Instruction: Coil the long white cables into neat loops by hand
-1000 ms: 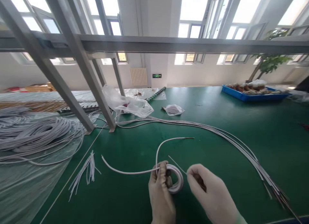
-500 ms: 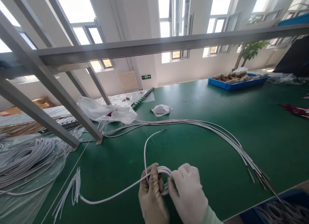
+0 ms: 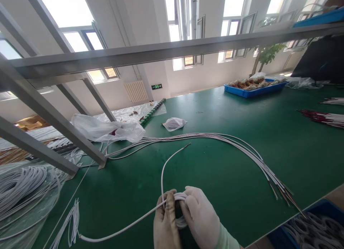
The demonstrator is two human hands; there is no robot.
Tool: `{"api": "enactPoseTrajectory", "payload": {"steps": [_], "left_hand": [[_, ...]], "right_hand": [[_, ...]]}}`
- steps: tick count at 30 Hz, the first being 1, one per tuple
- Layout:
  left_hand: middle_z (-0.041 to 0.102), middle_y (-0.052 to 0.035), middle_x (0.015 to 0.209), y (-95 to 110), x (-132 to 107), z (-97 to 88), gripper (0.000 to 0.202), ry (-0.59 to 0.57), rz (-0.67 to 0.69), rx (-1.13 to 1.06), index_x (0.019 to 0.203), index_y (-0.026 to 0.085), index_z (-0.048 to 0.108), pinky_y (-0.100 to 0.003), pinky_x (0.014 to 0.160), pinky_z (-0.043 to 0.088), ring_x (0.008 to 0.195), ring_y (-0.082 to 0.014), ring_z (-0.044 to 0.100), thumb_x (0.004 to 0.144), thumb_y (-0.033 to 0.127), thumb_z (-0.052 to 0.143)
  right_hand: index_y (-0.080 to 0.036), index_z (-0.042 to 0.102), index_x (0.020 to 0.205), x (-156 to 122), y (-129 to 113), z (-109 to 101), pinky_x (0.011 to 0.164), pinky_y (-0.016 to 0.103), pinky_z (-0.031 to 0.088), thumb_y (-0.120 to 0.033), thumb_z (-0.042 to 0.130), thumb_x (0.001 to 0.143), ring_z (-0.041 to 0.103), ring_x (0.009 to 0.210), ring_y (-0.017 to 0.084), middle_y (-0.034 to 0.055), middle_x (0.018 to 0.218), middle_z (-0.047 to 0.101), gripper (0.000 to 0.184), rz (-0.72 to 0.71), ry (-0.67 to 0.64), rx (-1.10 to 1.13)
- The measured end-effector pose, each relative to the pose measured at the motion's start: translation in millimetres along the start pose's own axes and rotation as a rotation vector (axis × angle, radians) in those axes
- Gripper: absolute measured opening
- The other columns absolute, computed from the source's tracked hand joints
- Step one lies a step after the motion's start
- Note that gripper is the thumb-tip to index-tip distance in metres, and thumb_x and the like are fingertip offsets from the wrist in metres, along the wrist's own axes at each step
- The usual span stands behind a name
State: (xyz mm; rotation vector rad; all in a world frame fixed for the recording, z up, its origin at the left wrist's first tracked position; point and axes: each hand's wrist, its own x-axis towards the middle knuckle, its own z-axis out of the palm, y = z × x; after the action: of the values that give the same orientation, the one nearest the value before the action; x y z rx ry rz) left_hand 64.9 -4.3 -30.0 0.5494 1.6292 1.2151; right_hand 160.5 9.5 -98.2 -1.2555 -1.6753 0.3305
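– Two hands are together now, aren't they? A second ago they were apart.

– Yes. The left hand (image 3: 167, 220) grips the left side of the coil of white cable (image 3: 179, 196), as it did then. The right hand (image 3: 200, 216) was off to the right, pinching a thin strip; now it is closed on the coil's right side.

– And the strip?

– Hidden, so I can't tell whether the fingers have it.

– Where is the coil?

– Bottom centre of the frame, between the two gloved hands, over the green table (image 3: 215, 166). One cable end, with a bared tip (image 3: 188, 145), curves up towards the middle. The other runs out to the lower left.

– That left end sits differently too?

– It does. Earlier it stood clear of the bundle of white strips (image 3: 71, 222); in the picture it now reaches right beside it.

– Anything else changed?

– The view is tilted. The horizontal grey beam (image 3: 150, 53) slopes up to the right instead of lying level, and a blue bin (image 3: 326, 207) with looped cables shows at the lower right. The long cables (image 3: 236, 141) arc across the table as before, and the blue tray (image 3: 249, 94) is upper right.
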Motion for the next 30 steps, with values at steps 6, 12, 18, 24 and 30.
{"api": "enactPoseTrajectory", "payload": {"steps": [6, 12, 18, 24, 30], "left_hand": [[0.075, -0.0158, 0.112, 9.8, -1.2, -1.4, 0.04, -0.053, -0.022, -0.034, 0.103, 0.022, 0.07, -0.056, 0.092, 0.06, 0.108, -0.0384, 0.071, 0.091, 0.059, 0.06], [0.076, -0.0106, 0.105, 17.7, 2.3, -12.3, 0.056, -0.098, -0.017, -0.005, 0.095, 0.022, 0.069, -0.047, 0.089, 0.057, 0.106, -0.0365, 0.069, 0.071, 0.072, 0.076], [0.076, -0.0091, 0.104, -1.8, 8.0, -17.6, 0.058, -0.216, 0.062, -0.062, 0.086, 0.024, 0.07, -0.046, 0.093, 0.057, 0.108, -0.0369, 0.068, 0.064, 0.078, 0.078], [0.073, -0.012, 0.113, -3.7, 3.6, -12.6, 0.064, -0.162, 0.092, 0.195, 0.093, 0.027, 0.072, -0.052, 0.092, 0.051, 0.111, -0.041, 0.064, 0.071, 0.086, 0.063], [0.072, -0.0129, 0.108, 13.7, -8.5, -6.5, 0.043, -0.088, 0.124, 0.421, 0.099, 0.027, 0.073, -0.05, 0.087, 0.048, 0.1, -0.0385, 0.064, 0.088, 0.064, 0.054]], "right_hand": [[-0.027, 0.066, 0.091, -0.5, -0.2, -3.3, 0.094, 0.051, 0.064, -0.025, 0.055, 0.105, 0.071, 0.082, 0.022, 0.0019, 0.088, 0.069, 0.018, -0.159, 0.034, -0.071], [-0.023, 0.058, 0.088, 5.2, -14.4, -27.1, 0.089, 0.049, 0.064, -0.019, 0.059, 0.1, 0.07, 0.089, 0.023, 0.0042, 0.093, 0.071, 0.012, -0.196, -0.152, -0.072], [-0.025, 0.061, 0.091, -5.8, -5.8, -26.4, 0.088, 0.051, 0.065, -0.019, 0.057, 0.1, 0.071, 0.088, 0.025, 0.0049, 0.094, 0.071, 0.011, -0.187, -0.17, -0.16], [-0.031, 0.064, 0.094, -19.7, 15.1, -1.3, 0.087, 0.054, 0.066, -0.023, 0.049, 0.105, 0.073, 0.079, 0.025, 0.0036, 0.089, 0.07, 0.02, -0.155, -0.014, -0.173], [-0.032, 0.067, 0.089, -25.7, 15.6, 21.0, 0.089, 0.06, 0.064, -0.031, 0.055, 0.104, 0.069, 0.073, 0.026, 0.0017, 0.075, 0.063, 0.02, -0.121, 0.089, -0.193]]}}
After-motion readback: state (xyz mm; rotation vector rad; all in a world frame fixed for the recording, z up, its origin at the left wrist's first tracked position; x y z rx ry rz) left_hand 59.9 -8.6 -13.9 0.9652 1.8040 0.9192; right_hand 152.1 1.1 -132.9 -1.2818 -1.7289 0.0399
